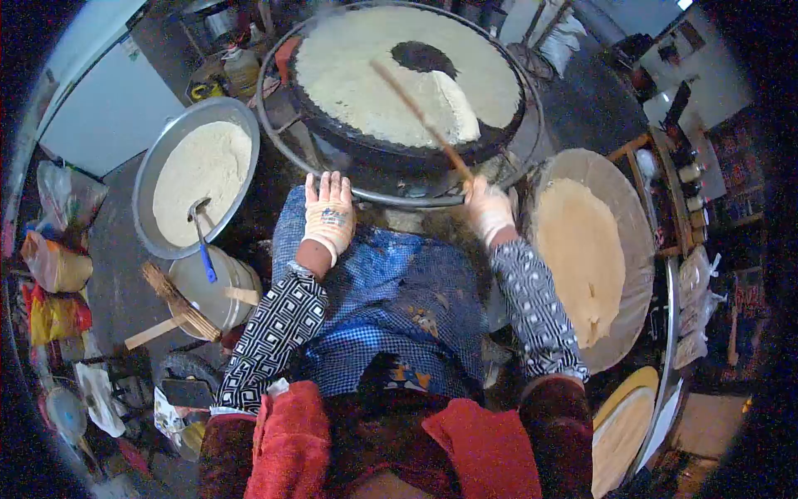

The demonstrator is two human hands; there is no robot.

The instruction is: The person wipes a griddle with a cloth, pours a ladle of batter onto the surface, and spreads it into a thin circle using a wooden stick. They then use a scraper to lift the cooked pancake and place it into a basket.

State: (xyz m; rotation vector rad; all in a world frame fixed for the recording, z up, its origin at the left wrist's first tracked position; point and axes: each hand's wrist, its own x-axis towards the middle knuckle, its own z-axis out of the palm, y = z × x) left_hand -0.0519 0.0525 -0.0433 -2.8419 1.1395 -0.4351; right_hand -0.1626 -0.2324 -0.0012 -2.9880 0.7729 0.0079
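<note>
My right hand, in a pale glove, is wrapped around the near end of a thin wooden stick. The stick reaches out over a large round griddle. A pale layer of batter covers most of the griddle, with a dark bare patch toward the back. Right of the stick lies a thick white mound of batter. My left hand, also gloved, lies flat and holds nothing. Its fingers are stretched out on my knee, beside the metal ring around the griddle.
A metal basin of pale batter stands at left, with a blue-handled ladle in it. Below it, wood pieces lie across a white bucket. Thin tan flatbreads rest on a round tray at right.
</note>
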